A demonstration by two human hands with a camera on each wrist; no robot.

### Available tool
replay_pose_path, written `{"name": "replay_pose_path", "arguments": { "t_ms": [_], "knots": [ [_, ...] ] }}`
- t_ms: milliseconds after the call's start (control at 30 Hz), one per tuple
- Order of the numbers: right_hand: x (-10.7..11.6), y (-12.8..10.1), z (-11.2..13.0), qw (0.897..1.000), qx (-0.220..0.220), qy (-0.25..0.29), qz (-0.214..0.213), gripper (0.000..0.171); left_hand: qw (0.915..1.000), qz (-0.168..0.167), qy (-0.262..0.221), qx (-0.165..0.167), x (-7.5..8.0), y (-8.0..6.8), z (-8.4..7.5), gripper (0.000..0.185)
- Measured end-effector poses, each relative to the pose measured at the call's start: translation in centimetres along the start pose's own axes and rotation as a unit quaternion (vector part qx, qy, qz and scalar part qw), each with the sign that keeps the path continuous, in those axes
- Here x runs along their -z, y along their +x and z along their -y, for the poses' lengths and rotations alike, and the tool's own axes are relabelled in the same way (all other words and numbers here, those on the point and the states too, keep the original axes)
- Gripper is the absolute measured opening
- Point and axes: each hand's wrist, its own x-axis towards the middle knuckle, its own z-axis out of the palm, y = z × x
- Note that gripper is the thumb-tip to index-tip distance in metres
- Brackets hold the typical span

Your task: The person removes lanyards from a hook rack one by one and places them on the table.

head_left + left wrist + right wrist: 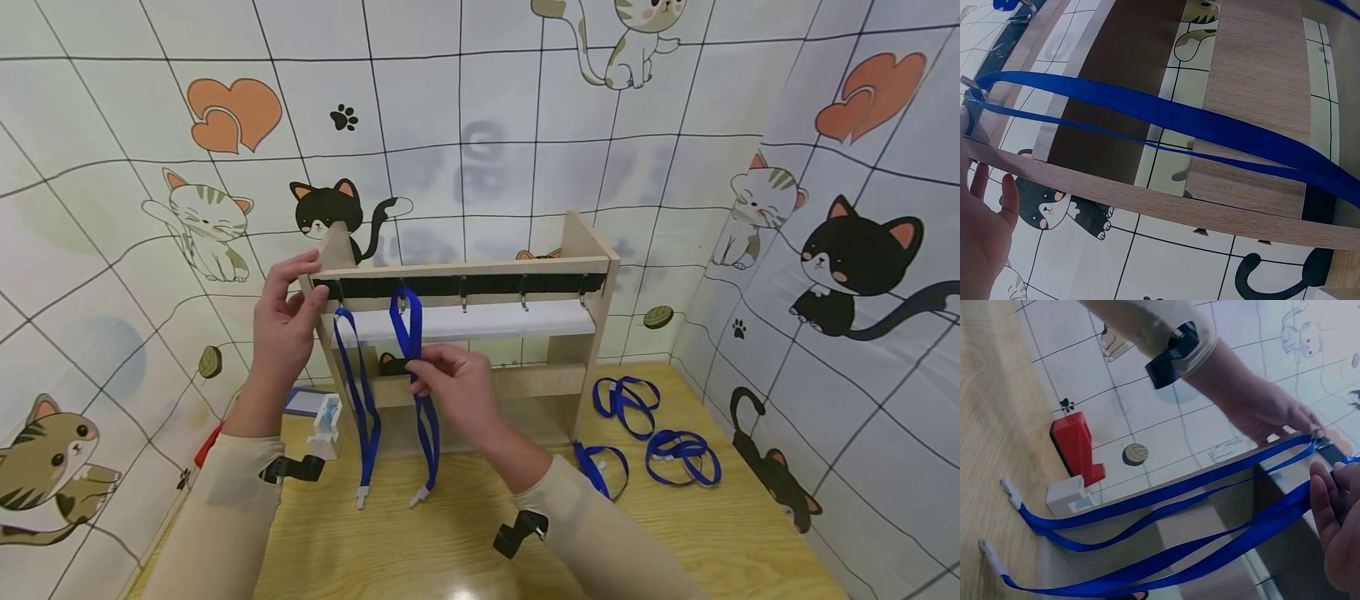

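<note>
A small wooden rack (487, 268) stands on the table, a row of metal hooks (524, 300) along its black front strip. At its upper left corner my left hand (285, 312) grips the side panel, thumb at the front edge and fingers behind. From the leftmost hook hangs one blue lanyard (369, 417); its strap (1179, 120) crosses the left wrist view. My right hand (461, 387) pinches a second blue lanyard (408, 329) below its upper loop, which is up at the second hook. White clips (991, 556) end both lanyards near the tabletop.
Several coiled blue lanyards (684, 454) lie on the table (480, 533) right of the rack. Left of it stand a white holder (325, 429) and a red object (1074, 447). Cat-patterned walls (465, 92) enclose the back and sides.
</note>
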Motion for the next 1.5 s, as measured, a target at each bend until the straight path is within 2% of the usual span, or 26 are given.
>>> {"name": "replay_pose_path", "arguments": {
  "t_ms": [267,467,733,967,1200,1500],
  "knots": [
    [2.1,-1.1,3.2,0.999,0.048,-0.013,0.005,0.009,1.0000,-0.001,-0.009,0.002,0.1,0.0,-0.1,0.033],
    [4.4,-1.7,5.1,0.997,0.064,-0.041,0.018,0.007,0.9999,0.000,-0.010,0.005,0.1,-0.1,-0.1,0.033],
    [8.5,-2.1,6.3,0.983,0.131,-0.118,0.045,0.004,1.0000,0.002,-0.003,-0.002,0.1,-0.1,-0.1,0.034],
    [11.5,-2.7,7.2,0.980,0.116,-0.147,0.063,0.010,1.0000,0.002,-0.001,0.000,0.2,-0.1,0.0,0.034],
    [13.3,-3.0,6.5,0.978,0.116,-0.155,0.083,0.014,1.0000,0.000,-0.003,0.001,0.1,-0.1,0.2,0.034],
    [12.6,-4.5,4.0,0.967,0.120,-0.191,0.120,0.010,0.9999,-0.004,-0.009,0.004,-0.1,0.0,0.1,0.034]
  ]
}}
